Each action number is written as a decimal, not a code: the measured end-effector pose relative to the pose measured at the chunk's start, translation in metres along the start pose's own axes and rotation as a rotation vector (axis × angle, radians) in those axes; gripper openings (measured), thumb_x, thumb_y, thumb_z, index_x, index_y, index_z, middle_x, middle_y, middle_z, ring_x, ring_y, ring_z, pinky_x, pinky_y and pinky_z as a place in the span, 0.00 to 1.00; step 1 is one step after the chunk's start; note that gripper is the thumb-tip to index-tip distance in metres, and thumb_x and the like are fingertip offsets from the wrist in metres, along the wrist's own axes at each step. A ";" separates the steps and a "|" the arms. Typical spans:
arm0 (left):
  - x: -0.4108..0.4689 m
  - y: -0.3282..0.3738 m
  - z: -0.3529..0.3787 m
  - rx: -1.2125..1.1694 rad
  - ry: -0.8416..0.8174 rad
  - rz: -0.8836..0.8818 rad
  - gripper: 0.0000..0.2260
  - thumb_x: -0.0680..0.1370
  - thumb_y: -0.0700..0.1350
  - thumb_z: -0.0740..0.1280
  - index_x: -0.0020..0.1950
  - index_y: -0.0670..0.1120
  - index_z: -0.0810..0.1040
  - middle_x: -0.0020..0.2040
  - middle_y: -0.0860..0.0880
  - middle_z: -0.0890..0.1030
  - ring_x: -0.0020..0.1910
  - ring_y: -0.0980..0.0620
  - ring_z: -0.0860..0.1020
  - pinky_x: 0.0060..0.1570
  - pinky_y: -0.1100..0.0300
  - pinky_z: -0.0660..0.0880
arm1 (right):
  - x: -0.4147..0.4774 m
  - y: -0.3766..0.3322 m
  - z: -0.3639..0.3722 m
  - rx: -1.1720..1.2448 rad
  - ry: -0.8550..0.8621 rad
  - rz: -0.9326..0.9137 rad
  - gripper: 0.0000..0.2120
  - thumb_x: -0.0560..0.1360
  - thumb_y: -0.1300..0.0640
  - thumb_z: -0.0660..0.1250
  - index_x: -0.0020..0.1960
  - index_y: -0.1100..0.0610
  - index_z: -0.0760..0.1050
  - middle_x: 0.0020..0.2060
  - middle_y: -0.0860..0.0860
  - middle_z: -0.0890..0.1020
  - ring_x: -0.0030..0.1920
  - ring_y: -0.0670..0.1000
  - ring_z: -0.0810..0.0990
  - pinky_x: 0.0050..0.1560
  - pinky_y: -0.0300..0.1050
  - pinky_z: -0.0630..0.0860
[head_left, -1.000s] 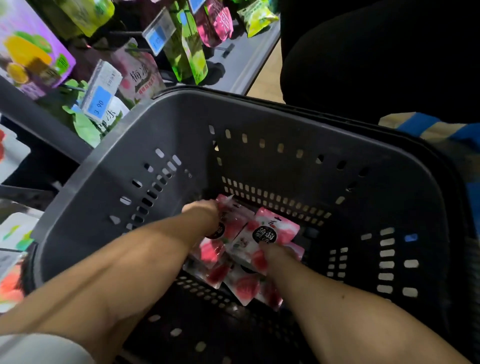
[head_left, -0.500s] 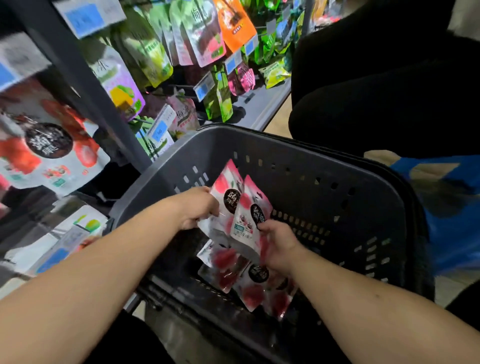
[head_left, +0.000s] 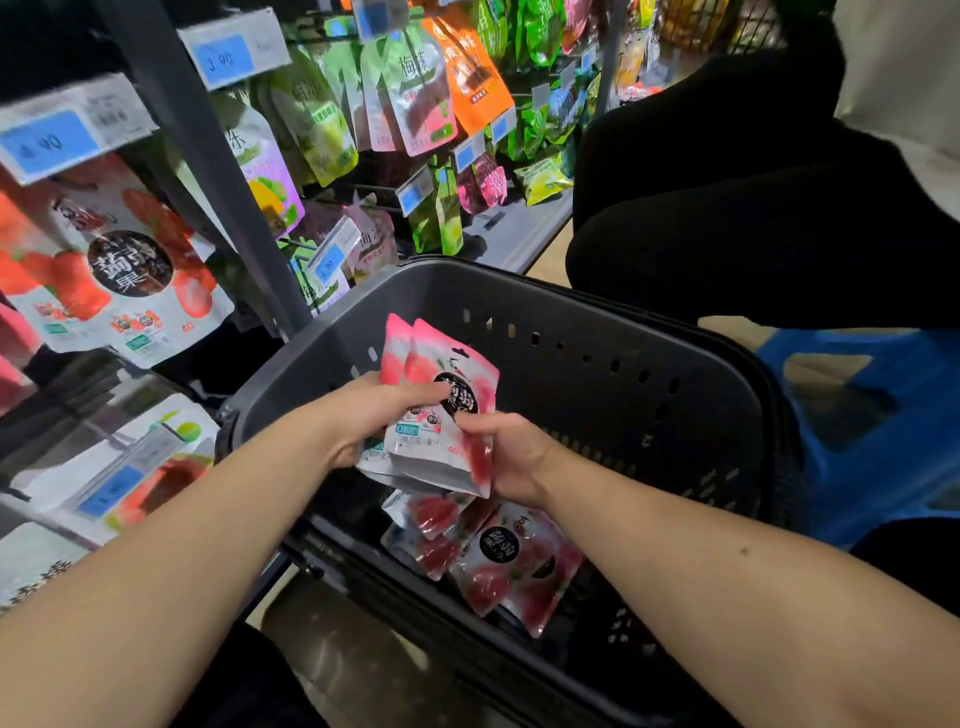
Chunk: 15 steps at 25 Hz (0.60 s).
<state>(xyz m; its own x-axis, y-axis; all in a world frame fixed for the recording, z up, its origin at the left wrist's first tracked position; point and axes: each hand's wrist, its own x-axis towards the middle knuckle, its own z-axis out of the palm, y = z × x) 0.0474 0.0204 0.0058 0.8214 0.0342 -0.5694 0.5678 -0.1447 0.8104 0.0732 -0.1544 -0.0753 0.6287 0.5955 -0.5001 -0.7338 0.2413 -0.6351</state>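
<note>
The left grip (head_left: 374, 415) and right grip (head_left: 514, 457) are together pinching two overlapping pink pouches (head_left: 441, 400) upright just above the grey basket (head_left: 571, 296), where loose pouches (head_left: 498, 561) are lying on its floor, beside a shelf (head_left: 524, 236) of hanging snacks (head_left: 415, 98).

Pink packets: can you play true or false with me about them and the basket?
1. The left hand and the right hand both hold the pink packets. True.
2. The basket is bright red. False: it is dark grey.
3. More packets of the same kind lie in the bottom of the basket. True.
4. The price tags on the shelf are yellow. False: they are blue and white.
5. The held packets hang on a shelf hook. False: they are in the hands, over the basket.
</note>
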 end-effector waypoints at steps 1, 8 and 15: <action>0.002 -0.003 -0.002 0.035 0.026 0.017 0.18 0.75 0.46 0.77 0.62 0.41 0.83 0.51 0.43 0.88 0.50 0.44 0.87 0.53 0.50 0.83 | 0.000 0.001 0.001 -0.046 0.005 -0.012 0.38 0.57 0.55 0.86 0.63 0.65 0.79 0.62 0.63 0.76 0.63 0.62 0.74 0.77 0.59 0.63; 0.009 -0.006 -0.016 0.100 0.238 0.007 0.28 0.54 0.51 0.82 0.52 0.45 0.85 0.50 0.37 0.87 0.49 0.32 0.86 0.47 0.38 0.80 | 0.011 0.008 -0.021 -0.028 0.213 0.064 0.13 0.81 0.49 0.65 0.53 0.59 0.80 0.44 0.55 0.85 0.48 0.55 0.82 0.58 0.52 0.77; 0.020 -0.008 -0.031 0.147 0.318 0.008 0.14 0.70 0.42 0.80 0.52 0.42 0.82 0.36 0.42 0.85 0.29 0.47 0.79 0.30 0.58 0.73 | 0.067 0.075 -0.051 -0.296 0.599 0.352 0.06 0.78 0.61 0.67 0.44 0.62 0.79 0.33 0.56 0.81 0.28 0.52 0.78 0.25 0.39 0.75</action>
<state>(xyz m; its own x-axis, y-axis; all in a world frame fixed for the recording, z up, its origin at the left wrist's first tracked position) 0.0615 0.0531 -0.0075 0.8150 0.3357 -0.4723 0.5659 -0.2864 0.7731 0.0736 -0.1353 -0.1861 0.4645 0.0603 -0.8835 -0.8705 -0.1524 -0.4681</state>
